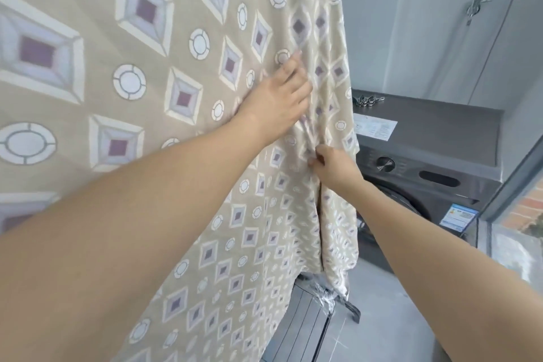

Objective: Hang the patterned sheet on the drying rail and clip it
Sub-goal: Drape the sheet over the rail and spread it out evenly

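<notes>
The patterned sheet [152, 73], beige with white diamonds, purple squares and white circles, hangs down and fills the left and middle of the view. Its top and the drying rail lie above the frame, out of sight. My left hand [279, 97] lies flat against the cloth near its right side, fingers straight and pointing up. Below it, my right hand [332, 166] pinches a vertical fold of the sheet close to its right edge. A small pile of metal clips [367, 100] sits on the counter behind the sheet.
A dark grey washing machine [420, 185] stands under a grey counter [458, 123] to the right, with a paper label on top. A dark slatted object [302, 323] lies on the grey floor below the sheet's hem. A metal hook [473, 10] hangs on the wall at upper right.
</notes>
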`<state>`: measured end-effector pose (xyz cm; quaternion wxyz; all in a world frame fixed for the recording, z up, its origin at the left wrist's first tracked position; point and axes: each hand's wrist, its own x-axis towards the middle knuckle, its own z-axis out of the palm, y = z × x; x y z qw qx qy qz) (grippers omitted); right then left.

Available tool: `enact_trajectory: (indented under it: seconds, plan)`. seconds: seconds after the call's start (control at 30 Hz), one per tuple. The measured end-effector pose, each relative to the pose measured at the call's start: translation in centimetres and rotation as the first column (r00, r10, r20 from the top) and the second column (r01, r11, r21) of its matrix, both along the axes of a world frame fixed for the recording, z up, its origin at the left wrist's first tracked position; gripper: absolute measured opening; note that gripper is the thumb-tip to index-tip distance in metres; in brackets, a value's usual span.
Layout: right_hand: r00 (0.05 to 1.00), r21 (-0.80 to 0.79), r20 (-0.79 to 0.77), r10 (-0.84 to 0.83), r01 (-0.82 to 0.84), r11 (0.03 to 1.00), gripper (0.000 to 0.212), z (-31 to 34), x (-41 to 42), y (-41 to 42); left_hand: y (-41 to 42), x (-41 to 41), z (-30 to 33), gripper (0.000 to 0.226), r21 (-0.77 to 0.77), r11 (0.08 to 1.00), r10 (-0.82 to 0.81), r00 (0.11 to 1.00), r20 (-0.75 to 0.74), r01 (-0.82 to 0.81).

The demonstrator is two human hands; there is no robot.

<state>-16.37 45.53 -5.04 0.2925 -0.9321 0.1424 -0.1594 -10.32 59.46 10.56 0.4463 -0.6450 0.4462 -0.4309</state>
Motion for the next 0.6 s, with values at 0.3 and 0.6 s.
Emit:
enact_trajectory:
  seconds: [0.3,0.6]
  plan:
    - [0.974,-0.086,-0.215,0.068,-0.089,0.992,0.024,-0.7,-4.6,-0.7,-0.6,-2.9,-2.2,0.022,0.032,0.994,-0.098,0.971,-0.218,0.107]
    - [0.946,-0.201,-0.324,-0.003,-0.065,0.977,0.033,-2.4,-4.7,0.3,-0.1,-4.3,-2.9,0.014,0.064,0.993,-0.069,0.943,-0.325,0.095]
